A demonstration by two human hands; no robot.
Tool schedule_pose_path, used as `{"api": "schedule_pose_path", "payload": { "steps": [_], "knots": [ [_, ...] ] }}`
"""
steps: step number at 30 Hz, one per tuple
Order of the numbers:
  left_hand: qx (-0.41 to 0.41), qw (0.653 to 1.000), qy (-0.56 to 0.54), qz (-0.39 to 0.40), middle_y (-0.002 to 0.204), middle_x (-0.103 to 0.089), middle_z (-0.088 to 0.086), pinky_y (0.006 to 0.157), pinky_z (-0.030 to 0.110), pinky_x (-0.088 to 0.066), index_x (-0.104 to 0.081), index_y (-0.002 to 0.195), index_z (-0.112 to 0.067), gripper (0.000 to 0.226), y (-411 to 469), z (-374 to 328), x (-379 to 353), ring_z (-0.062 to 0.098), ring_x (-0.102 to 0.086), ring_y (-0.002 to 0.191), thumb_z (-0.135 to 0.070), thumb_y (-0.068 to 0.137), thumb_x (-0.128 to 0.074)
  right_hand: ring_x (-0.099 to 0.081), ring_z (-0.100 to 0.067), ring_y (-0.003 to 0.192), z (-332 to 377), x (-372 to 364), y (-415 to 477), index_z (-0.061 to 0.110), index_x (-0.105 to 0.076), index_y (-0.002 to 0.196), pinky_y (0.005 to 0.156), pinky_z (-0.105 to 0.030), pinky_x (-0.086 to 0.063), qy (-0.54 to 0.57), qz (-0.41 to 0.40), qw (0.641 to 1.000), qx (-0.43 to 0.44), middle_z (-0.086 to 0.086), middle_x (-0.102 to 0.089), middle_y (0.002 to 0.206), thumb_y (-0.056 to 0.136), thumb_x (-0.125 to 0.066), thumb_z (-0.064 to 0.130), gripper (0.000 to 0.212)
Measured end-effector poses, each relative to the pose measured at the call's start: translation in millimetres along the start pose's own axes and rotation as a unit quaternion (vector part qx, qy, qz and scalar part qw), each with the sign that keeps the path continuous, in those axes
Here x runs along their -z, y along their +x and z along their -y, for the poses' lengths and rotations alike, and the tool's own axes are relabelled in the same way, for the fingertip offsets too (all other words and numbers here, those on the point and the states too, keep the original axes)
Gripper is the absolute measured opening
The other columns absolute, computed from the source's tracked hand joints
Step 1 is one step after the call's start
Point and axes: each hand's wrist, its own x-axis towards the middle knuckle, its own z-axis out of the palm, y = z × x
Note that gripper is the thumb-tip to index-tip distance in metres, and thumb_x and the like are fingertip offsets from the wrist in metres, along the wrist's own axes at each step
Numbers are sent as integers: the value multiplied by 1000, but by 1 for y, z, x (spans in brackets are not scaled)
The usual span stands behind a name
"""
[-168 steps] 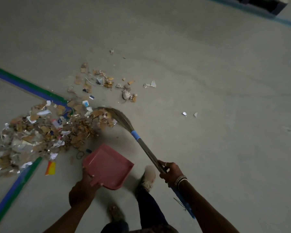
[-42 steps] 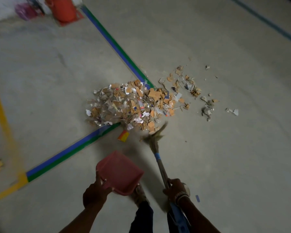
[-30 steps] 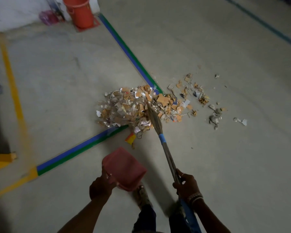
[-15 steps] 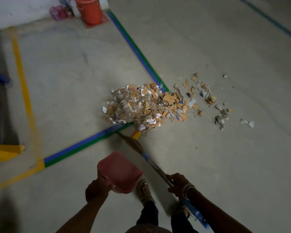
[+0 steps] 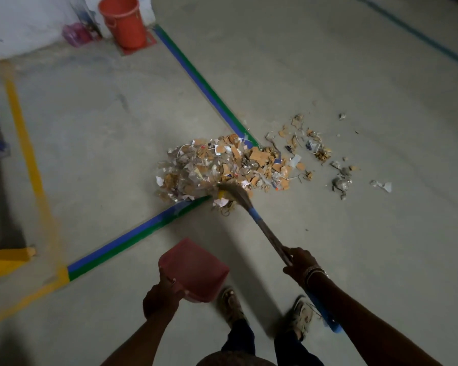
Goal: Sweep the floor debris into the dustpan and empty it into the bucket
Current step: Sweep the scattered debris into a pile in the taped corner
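A heap of paper and cardboard debris (image 5: 222,167) lies on the concrete floor over the corner of the blue and green floor tape (image 5: 143,231). Looser scraps (image 5: 312,146) trail off to its right. My right hand (image 5: 298,262) grips the broom handle (image 5: 267,233), and the bristles (image 5: 233,192) touch the heap's near edge. My left hand (image 5: 161,297) holds the pink dustpan (image 5: 193,270) by its handle, off the floor and short of the heap. The orange bucket (image 5: 122,21) stands far off at the top left by the wall.
My two feet (image 5: 299,315) stand just behind the dustpan. A yellow floor line (image 5: 24,133) runs down the left side. A pink object (image 5: 76,35) sits beside the bucket at the white wall. A dark structure with a yellow base (image 5: 3,257) is at the left edge.
The broom head swung from left of the heap's near side to its near edge, pushing small scraps in. The view crept closer to the heap. The dustpan stays held low.
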Motion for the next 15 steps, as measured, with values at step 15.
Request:
{"api": "schedule_pose_path", "payload": {
  "steps": [15],
  "knots": [
    [-141,989,41,-3,113,-70,6,80,39,-53,-16,155,-31,108,38,-157,47,30,-67,98,-68,70,-73,-58,-23,43,-138,43,-73,19,-57,137,44,-31,-50,367,-127,910,-143,-14,-65,76,79,-70,-3,64]
  ]
}}
